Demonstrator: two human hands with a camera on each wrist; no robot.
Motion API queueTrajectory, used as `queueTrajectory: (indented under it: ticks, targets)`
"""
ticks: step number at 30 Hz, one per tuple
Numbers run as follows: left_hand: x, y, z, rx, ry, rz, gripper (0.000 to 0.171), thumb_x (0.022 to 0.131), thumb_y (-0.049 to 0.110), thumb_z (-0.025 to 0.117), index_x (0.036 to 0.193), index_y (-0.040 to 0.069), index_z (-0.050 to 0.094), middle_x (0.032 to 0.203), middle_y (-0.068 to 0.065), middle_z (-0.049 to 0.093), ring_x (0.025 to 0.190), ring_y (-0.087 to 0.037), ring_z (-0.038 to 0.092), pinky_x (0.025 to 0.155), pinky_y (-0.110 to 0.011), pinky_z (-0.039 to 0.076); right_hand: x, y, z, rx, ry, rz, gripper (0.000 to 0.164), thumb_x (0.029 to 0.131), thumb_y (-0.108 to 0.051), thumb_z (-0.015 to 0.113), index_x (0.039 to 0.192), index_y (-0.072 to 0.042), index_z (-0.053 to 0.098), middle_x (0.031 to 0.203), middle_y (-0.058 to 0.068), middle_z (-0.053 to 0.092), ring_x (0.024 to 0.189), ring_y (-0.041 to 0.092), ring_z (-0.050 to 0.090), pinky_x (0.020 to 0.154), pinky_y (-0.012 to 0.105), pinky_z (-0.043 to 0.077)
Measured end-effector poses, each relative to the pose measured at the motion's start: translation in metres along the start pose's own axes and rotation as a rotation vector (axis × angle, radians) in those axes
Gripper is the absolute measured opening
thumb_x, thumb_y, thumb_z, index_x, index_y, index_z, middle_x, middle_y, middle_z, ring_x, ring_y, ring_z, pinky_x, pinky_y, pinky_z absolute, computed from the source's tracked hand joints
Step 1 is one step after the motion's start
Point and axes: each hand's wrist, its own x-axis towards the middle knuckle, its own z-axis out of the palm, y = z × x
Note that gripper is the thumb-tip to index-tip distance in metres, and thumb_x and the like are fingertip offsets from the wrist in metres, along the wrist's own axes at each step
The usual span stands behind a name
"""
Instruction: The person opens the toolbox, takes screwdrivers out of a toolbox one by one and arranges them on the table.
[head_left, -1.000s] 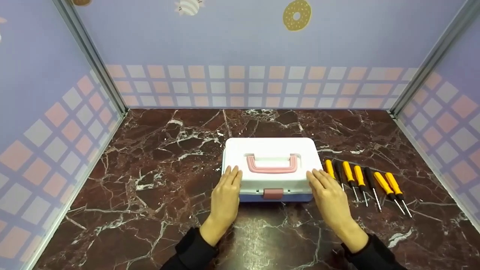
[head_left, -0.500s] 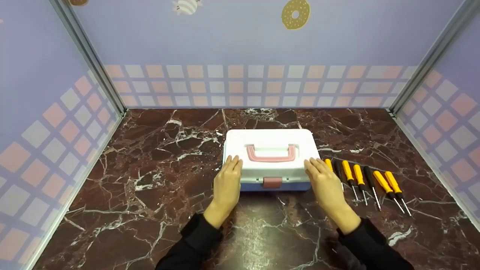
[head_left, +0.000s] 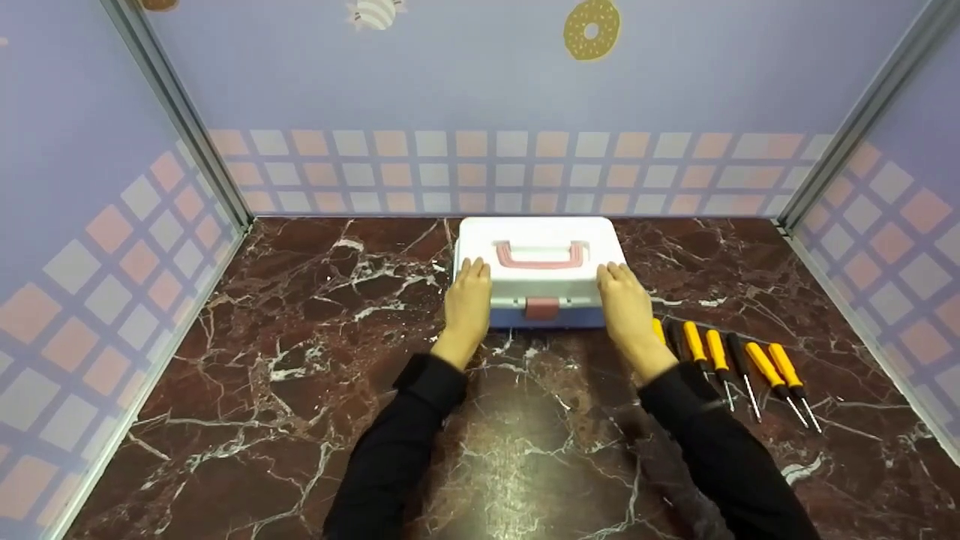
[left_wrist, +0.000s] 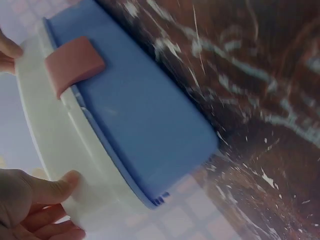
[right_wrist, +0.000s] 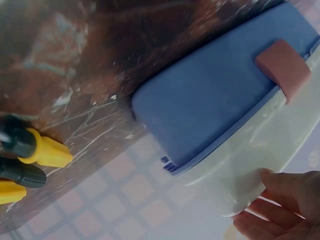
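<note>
A toolbox with a white lid, blue base, pink handle and pink latch stands at the back middle of the table, lid down. My left hand grips the lid's left front corner. In the left wrist view the left thumb lies on the lid's front, with the fingers bent round its end. My right hand grips the right front corner likewise, its thumb on the lid's front. The handle lies flat, untouched.
Several screwdrivers with yellow or black handles lie in a row on the marbled table, right of the toolbox; my right forearm passes close to them. A lilac back wall with a checked band rises just behind the toolbox, and side walls flank the table.
Both hands and the toolbox have moved away from me, toward the back wall. The screwdrivers have stayed in place.
</note>
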Motion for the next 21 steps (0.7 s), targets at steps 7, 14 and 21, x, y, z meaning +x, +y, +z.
queueTrajectory:
  ticks: [7, 14, 21]
  targets:
    - [0.029, -0.004, 0.014, -0.013, -0.159, -0.050, 0.031, 0.086, 0.003, 0.052, 0.117, -0.003, 0.055, 0.125, -0.014, 0.051, 0.118, -0.031, 0.044, 0.096, -0.036, 0.035, 0.028, 0.006, 0.021, -0.067, 0.015, 0.011, 0.018, 0.082, 0.004, 0.045, 0.092, 0.011, 0.058, 0.090, 0.024, 0.059, 0.087, 0.039, 0.055, 0.075, 0.045, 0.045]
    - [0.047, -0.007, 0.021, 0.002, -0.436, -0.129, 0.061, 0.091, 0.030, 0.050, 0.141, 0.004, 0.026, 0.146, -0.009, 0.021, 0.133, -0.029, 0.016, 0.104, -0.049, 0.011, 0.045, 0.007, 0.029, -0.065, -0.245, 0.187, 0.037, 0.089, 0.004, 0.035, 0.126, 0.008, 0.044, 0.128, 0.024, 0.044, 0.118, 0.040, 0.039, 0.096, 0.052, 0.028]
    - [0.050, -0.008, 0.026, 0.065, -0.489, -0.150, 0.066, 0.093, 0.039, 0.041, 0.144, 0.009, 0.013, 0.150, -0.006, 0.009, 0.135, -0.029, 0.009, 0.103, -0.052, 0.010, 0.042, 0.007, 0.034, -0.087, -0.369, 0.248, 0.050, 0.091, 0.003, 0.031, 0.140, 0.001, 0.022, 0.144, 0.018, 0.024, 0.129, 0.040, 0.022, 0.099, 0.058, 0.019]
